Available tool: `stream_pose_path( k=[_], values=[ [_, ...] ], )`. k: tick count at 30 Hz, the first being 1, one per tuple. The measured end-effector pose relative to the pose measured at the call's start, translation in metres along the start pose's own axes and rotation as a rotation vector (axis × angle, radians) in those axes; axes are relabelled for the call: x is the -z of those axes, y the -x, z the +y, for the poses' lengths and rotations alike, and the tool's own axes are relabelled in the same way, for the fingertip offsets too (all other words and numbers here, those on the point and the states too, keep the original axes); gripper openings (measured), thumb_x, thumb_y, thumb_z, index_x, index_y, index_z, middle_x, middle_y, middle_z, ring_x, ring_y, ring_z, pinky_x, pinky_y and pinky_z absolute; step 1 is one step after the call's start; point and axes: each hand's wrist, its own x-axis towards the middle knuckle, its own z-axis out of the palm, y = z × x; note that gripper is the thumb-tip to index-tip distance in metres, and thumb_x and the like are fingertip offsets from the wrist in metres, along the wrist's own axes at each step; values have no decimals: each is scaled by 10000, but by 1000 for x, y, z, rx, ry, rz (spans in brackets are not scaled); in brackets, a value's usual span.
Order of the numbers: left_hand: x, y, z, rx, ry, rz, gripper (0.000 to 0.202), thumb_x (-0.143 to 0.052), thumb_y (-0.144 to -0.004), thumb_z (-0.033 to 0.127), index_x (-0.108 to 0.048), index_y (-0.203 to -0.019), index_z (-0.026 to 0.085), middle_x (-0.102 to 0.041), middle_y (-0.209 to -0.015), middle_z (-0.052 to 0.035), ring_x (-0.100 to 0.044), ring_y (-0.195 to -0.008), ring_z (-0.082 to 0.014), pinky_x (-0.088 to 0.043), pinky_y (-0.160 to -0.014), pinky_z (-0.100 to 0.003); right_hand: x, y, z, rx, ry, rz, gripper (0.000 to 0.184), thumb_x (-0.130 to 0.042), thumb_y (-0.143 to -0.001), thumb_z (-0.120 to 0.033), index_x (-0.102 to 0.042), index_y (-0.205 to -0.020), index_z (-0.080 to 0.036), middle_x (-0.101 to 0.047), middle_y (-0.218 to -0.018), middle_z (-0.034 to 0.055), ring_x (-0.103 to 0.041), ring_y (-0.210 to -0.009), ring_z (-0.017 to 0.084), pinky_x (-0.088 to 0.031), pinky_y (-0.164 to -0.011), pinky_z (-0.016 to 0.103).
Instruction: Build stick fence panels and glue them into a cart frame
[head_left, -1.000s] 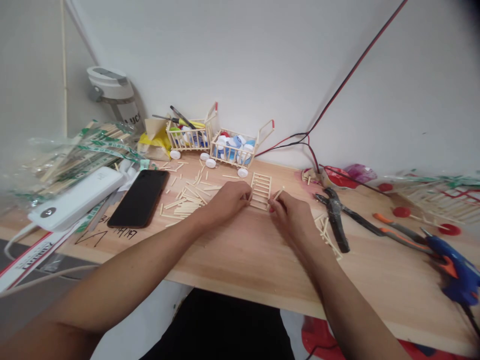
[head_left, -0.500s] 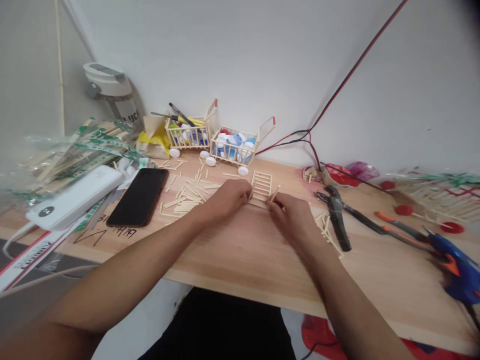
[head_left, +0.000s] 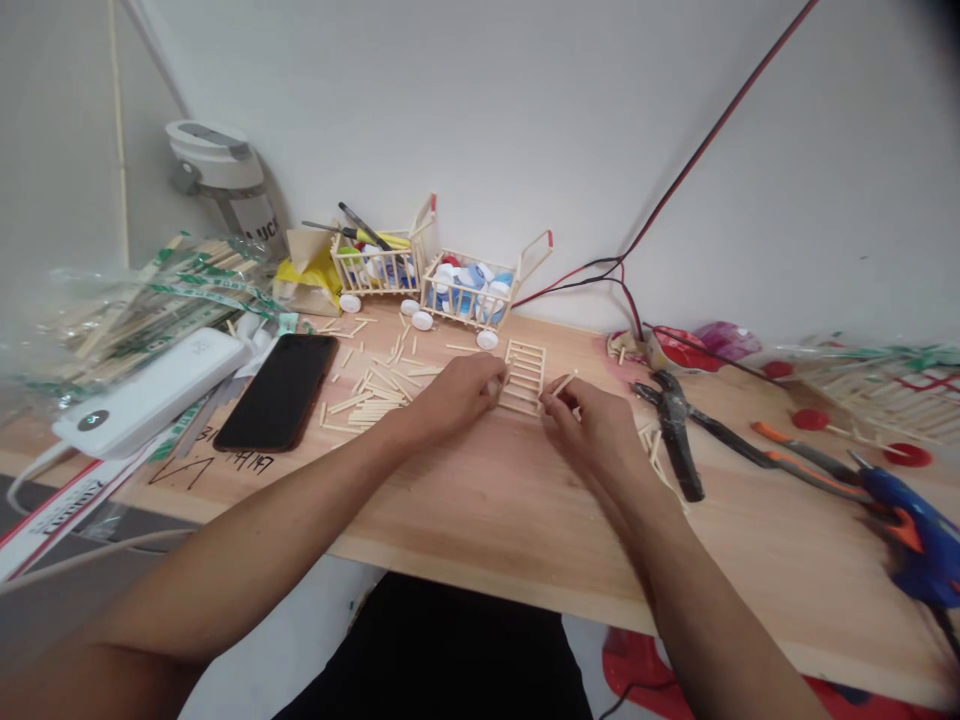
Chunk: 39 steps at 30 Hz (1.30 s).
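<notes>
Because its rungs are thin, the frame (head_left: pixel 526 373) could skew

While the right hand (head_left: pixel 592 415) pinches a stick (head_left: pixel 566 381) beside the frame's right edge, the left hand (head_left: pixel 463 392) bunches at its left; whether it grips anything there, I cannot tell. The frame lies on the table (head_left: pixel 480 500) between them. A nudge from either hand might shift it, and a loose pinch might drop the stick. Loose sticks (head_left: pixel 367 417) near the left wrist could get swept about. Pliers (head_left: pixel 679 440) crowd the right. Farther out lie phone (head_left: pixel 277 392) and glue gun (head_left: pixel 926 545), with carts (head_left: pixel 465 323) and wires (head_left: pixel 694 160) behind.
</notes>
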Motion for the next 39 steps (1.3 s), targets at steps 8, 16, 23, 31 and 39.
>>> stream_pose_path(
  k=[8,16,23,31,39],
  values=[
    [0,-1,-1,-21,-67,25,133,-517,-736,48,-611,-765,138,-624,-832,-39,-537,-820,-153,-388,-755,-265,1,-2,4,18,-52,-36,177,-492,-852,-268,-593,-722,-202,-697,-792,42,-598,-681,162,-396,-643,268],
    [7,1,11,26,-231,-28,302,-632,-810,395,-605,-638,148,-593,-629,-4,-490,-612,-121,-305,-584,-252,1,-3,7,-13,-14,-53,186,-488,-857,-287,-619,-759,-200,-689,-730,34,-599,-660,168,-385,-619,268],
    [-11,8,37,3,-382,-158,195,-476,-901,207,-661,-947,165,-702,-880,-73,-626,-772,-199,-397,-635,-277,2,-2,9,3,22,-21,159,-518,-836,-292,-628,-783,-191,-652,-683,32,-573,-633,165,-373,-608,263],
    [-26,7,34,33,-564,-172,195,-441,-892,128,-626,-833,132,-663,-779,-96,-633,-699,-234,-375,-553,-291,1,-3,11,27,55,-17,164,-533,-835,-301,-634,-773,-187,-654,-697,44,-573,-652,178,-372,-623,276],
    [-26,2,32,15,-584,-136,197,-438,-914,149,-621,-846,127,-658,-771,-96,-651,-736,-235,-380,-566,-289,0,-4,10,61,31,-33,166,-527,-855,-300,-614,-768,-189,-651,-720,48,-565,-669,177,-372,-640,276]
  ],
)
